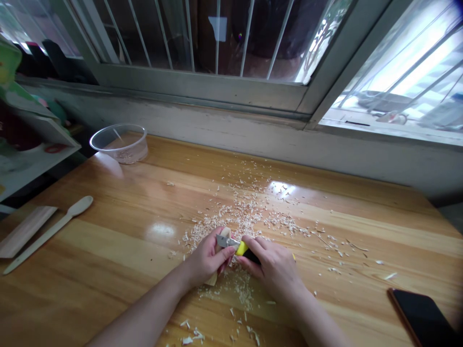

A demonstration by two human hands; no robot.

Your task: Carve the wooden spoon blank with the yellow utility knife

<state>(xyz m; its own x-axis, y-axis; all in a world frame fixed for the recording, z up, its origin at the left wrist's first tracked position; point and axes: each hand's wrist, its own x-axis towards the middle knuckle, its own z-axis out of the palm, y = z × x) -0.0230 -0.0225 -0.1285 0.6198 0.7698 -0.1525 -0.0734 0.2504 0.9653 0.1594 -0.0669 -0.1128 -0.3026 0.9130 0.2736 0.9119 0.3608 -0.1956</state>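
Observation:
My left hand [209, 258] is closed around a small pale piece of wood [211, 279], whose ends show above and below the fingers; the rest is hidden by the hand. In my right hand [273, 265] is a yellow and black utility knife [241, 248]. Its metal blade [226, 241] points left and lies across the wood, close to the left thumb. Pale wood shavings [249, 217] are scattered over the table under and beyond both hands.
A wooden spoon [47, 236] and a flat wooden board [27, 231] lie at the left. The clear plastic bowl [135, 153] stands at the back left, a phone [425, 315] at the front right. Behind the wooden table [119, 270] is a barred window [202, 79].

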